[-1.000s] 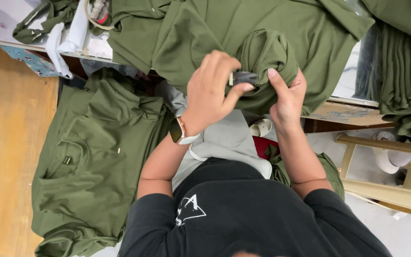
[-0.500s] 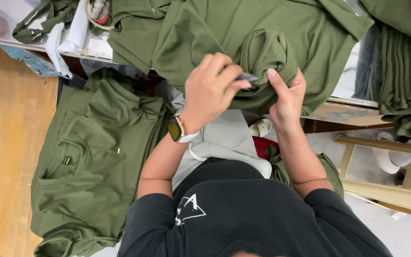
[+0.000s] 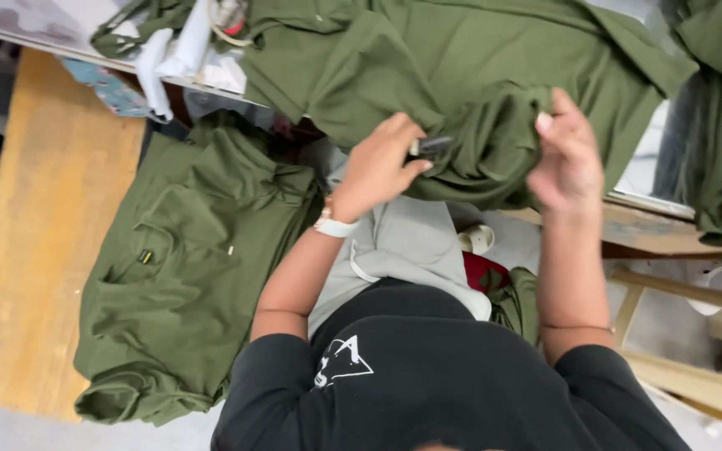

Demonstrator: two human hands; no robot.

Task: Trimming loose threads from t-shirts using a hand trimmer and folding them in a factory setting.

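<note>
My left hand (image 3: pixel 382 165) is closed around a small dark tool (image 3: pixel 429 147), held against a bunched fold of an olive green garment (image 3: pixel 461 67) spread on the table. My right hand (image 3: pixel 568 159) grips the same bunched fold from the right, its fingers curled into the cloth. A pale watch (image 3: pixel 333 225) sits on my left wrist. What kind of tool it is cannot be made out; only its tip shows past my fingers.
A pile of olive green garments (image 3: pixel 185 267) lies on a wooden bench (image 3: pixel 35 242) at the left. More green cloth (image 3: pixel 716 142) hangs at the right. White scraps (image 3: pixel 177 54) lie on the table edge. A wooden frame (image 3: pixel 678 292) stands lower right.
My right hand has shifted right and up along the fold. My left hand with the tool has stayed against the cloth. The view has tilted slightly.
</note>
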